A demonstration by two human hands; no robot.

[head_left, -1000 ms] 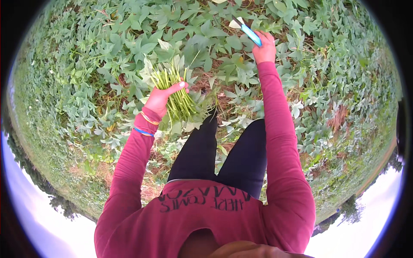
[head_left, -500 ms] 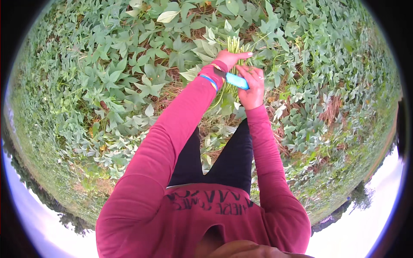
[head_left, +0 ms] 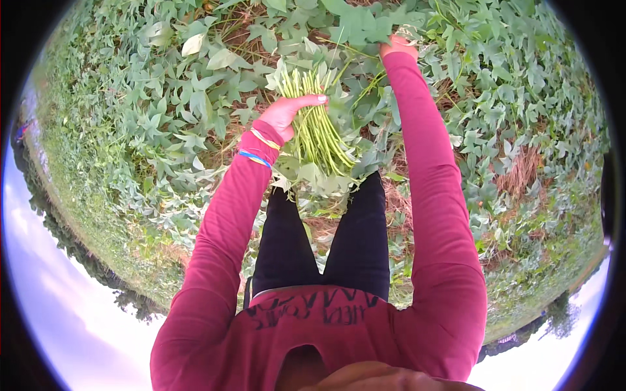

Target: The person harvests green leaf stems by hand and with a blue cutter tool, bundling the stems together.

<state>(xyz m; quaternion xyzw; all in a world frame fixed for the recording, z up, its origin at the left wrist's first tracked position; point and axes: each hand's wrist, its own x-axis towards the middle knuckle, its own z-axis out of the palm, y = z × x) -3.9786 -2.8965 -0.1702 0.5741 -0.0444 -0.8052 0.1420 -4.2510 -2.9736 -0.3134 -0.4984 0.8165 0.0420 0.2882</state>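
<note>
A thick bundle of long green leaf stalks (head_left: 319,133) slants across the middle of the head view, above my knees. My left hand (head_left: 285,112) is wrapped round its upper part, thumb lying across the front; leaves hang at both ends. Yellow and blue bands (head_left: 255,158) circle the left wrist. Farther out and to the right, my right hand (head_left: 399,48) is reached in among the growing leaves, its fingers curled. A pale, leafy bit (head_left: 408,31) shows at its far side. Leaves partly hide the fingers, so what they grip is unclear. A broad green leaf (head_left: 362,26) lies just left of that hand.
Low leafy vines (head_left: 189,117) cover the ground all round. Dry brown grass (head_left: 520,171) shows through on the right. My legs in dark trousers (head_left: 355,228) stand below the bundle. Trees (head_left: 562,316) line the field's far edge.
My left hand has drawn the bundle left and nearer. My right hand has left the bundle and reached forward into the leaves. The flat blue-and-black piece near it no longer shows.
</note>
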